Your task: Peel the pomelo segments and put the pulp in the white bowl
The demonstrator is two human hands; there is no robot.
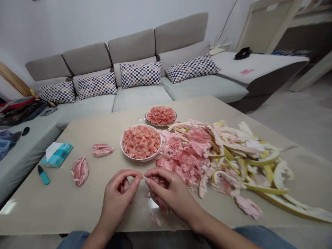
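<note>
My left hand (121, 190) is closed in a pinch above the table's near edge. A small piece of pink pomelo flesh (140, 175) sits between its thumb and index fingertips. Close beside it, my right hand (169, 190) has thumb and index drawn together, the other fingers curled under. Something pinkish shows below that palm; whether it is held is unclear. Just beyond both hands stands a white bowl (121, 147) heaped with peeled pomelo flesh (141, 141). Pomelo segments with membrane (80, 172) lie to the left, and a second group (102, 150) lies farther back.
A dark-rimmed plate (147, 120) of pomelo flesh stands behind the bowl. Pink membranes (188, 152) and yellow-green rinds (269, 190) pile up on the right. A tissue pack (59, 156) and a teal-handled knife (44, 176) lie left. Beyond the table (103, 207) runs a sofa (141, 98).
</note>
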